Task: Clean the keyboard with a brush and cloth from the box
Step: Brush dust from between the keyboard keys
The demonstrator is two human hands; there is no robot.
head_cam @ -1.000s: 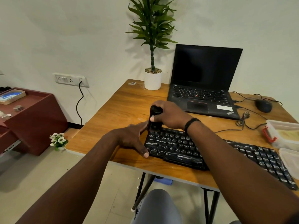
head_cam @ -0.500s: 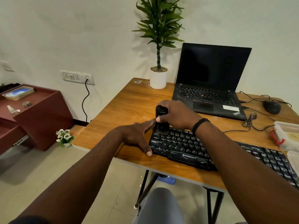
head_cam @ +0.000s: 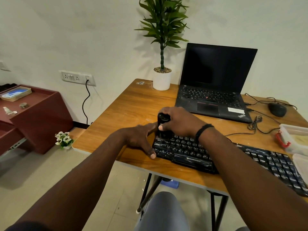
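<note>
Wooden table (head_cam: 126, 104) is carrying everything. Laptop (head_cam: 215, 84) is sitting open at the back with a dark screen, potted plant (head_cam: 162, 47) just left of it, mouse (head_cam: 277, 109) off to its right with cables trailing. The black keyboard (head_cam: 196, 152) is lying along the near edge of the table, running off toward the right.

Step in hand, as I'm judging it: the brushing stage. Right hand (head_cam: 179, 122) is wrapping its fingers round a black brush (head_cam: 162, 121), holding it upright with its lower end pressing down on the keyboard's far left corner keys. Bristles are hidden under the hand and body of the brush, so I'm not telling how much contact there is. Left hand (head_cam: 140, 139) is lying mostly flat with fingers extended, thumb touching the keyboard's near left corner and forefinger reaching toward the brush; it is looking like bracing, holding nothing.

Next move is probably calling for sweeping the brush rightward along the key rows while the left hand is steadying the board; most of the keys to the right are looking not yet reached. Cloth stage not yet started.

Containers: clear plastic box (head_cam: 295, 137) with a red clip is sitting open at the right edge, something pale yellow lying inside, likely the cloth, can't confirm. Its lid (head_cam: 300, 165) is apparently lying just in front, partly over the keyboard's right end.
</note>
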